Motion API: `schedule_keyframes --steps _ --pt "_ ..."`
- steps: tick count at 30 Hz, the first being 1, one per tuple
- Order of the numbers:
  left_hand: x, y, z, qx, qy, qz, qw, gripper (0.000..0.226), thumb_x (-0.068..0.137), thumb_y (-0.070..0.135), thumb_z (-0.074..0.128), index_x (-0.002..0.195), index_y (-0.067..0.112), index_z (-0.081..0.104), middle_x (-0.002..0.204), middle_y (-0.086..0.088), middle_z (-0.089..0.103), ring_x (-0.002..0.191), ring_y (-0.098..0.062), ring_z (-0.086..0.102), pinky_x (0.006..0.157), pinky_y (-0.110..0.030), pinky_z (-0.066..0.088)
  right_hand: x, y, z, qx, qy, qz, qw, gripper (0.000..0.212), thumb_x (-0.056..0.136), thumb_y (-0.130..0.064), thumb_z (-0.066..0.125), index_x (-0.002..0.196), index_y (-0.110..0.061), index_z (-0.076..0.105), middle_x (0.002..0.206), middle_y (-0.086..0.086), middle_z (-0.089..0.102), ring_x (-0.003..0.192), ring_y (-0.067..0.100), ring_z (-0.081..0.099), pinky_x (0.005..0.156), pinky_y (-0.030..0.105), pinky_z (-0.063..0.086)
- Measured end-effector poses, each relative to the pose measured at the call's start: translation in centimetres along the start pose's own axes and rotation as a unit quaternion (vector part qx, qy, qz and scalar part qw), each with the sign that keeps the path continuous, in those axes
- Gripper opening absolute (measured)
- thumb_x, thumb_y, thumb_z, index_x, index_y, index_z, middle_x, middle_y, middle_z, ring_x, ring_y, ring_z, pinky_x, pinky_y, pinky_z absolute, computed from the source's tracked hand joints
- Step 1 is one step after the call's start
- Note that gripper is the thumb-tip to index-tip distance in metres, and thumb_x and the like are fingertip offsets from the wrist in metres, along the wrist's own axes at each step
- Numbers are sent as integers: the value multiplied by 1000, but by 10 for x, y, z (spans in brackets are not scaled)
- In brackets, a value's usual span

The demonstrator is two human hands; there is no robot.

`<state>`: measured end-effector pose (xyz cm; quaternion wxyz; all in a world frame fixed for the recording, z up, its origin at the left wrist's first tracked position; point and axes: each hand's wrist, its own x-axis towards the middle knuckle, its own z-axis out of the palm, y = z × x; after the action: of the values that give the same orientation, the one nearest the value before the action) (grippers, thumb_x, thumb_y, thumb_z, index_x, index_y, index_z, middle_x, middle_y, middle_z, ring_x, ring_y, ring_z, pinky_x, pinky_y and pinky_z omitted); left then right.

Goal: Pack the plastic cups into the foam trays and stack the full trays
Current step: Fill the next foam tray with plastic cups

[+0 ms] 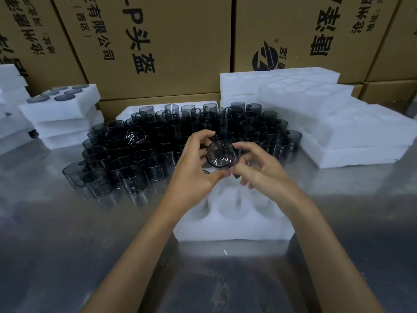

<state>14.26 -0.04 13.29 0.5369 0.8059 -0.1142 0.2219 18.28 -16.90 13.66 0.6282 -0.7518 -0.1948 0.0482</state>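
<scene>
Smoky transparent plastic cup (220, 156) held in mid-air above white foam tray with round pockets (234, 220), long axis tipped toward camera, one round end facing the lens. Mouth or base: cannot tell through glare. Left hand (194, 168) curled around cup's left side, thumb under the rim. Right hand (259, 168) pinching the lower right edge, remaining fingers loosely bent. Tray pockets partly hidden by both forearms; contents hard to make out. Behind: dense cluster of dark grey cups (180, 141) standing upright on reflective grey tabletop (56, 222), one lying on its side. Stack of filled foam trays (65, 114) at left, empty foam trays (316, 109) piled right, printed cardboard boxes (158, 41) at back, cut off by frame top.
</scene>
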Motion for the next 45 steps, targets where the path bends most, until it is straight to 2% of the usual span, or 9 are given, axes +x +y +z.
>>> schedule_keyframes --steps 4,7,16,21,25,28,32,36,45 --pt "3 -3 -10 -48 -44 -63 996 68 73 -5 81 129 21 51 127 7 58 115 -9 62 102 -29 50 3 8 -2 -68 31 -20 997 15 82 -44 73 92 -36 68 90 3 66 71 4 52 67 12 42" --pt "3 -6 -16 -2 -95 -93 991 70 80 -7 74 137 26 48 136 8 58 115 -17 63 105 -39 48 4 16 -6 -84 51 -10 995 29 79 -57 69 81 -28 69 82 -9 65 74 3 56 70 17 42" --pt "3 -8 -14 63 -171 -49 982 65 90 -9 61 145 21 46 138 6 47 131 -11 48 113 -33 40 8 21 -10 -115 14 -13 993 29 67 -58 59 94 -49 68 90 -11 70 86 11 61 76 23 49" --pt "2 -14 -14 77 -169 -37 982 65 91 -4 63 146 26 45 140 11 48 131 -8 47 115 -32 37 4 19 -8 -136 22 -31 990 15 81 -37 65 93 -45 67 85 -22 65 84 8 59 79 41 57" --pt "-1 -17 -11 79 -166 -44 982 66 93 -3 61 148 27 42 149 11 44 138 -7 42 118 -33 32 -3 17 -9 -218 38 -72 972 23 89 -37 63 104 -54 61 94 -31 61 95 0 54 76 19 42" --pt "-2 -19 -11 95 -176 -55 978 67 95 -1 59 150 30 38 155 12 36 142 -8 36 120 -34 29 -5 18 -7 -254 58 -67 963 33 90 -42 64 122 -42 64 92 -27 60 96 -6 49 73 11 34" --pt "-6 -23 -11 219 -209 -41 952 56 102 17 44 154 33 28 158 17 25 143 9 12 125 -36 4 -11 17 -4 -354 36 -72 932 47 93 -44 59 137 -27 59 115 -16 62 114 8 46 95 27 40" --pt "-11 -24 -10 255 -226 -30 939 63 93 40 14 155 32 23 160 23 17 145 12 -3 121 -36 -15 -22 20 -2 -447 3 -69 892 52 101 -43 39 150 -25 43 154 -13 40 141 8 24 111 35 20" --pt "-14 -23 -5 365 -253 -34 895 66 94 44 6 157 29 14 162 20 5 147 6 -11 122 -33 -13 -25 25 3 -498 -47 -24 865 58 99 -37 21 156 -28 29 165 -12 15 153 9 0 124 41 4"
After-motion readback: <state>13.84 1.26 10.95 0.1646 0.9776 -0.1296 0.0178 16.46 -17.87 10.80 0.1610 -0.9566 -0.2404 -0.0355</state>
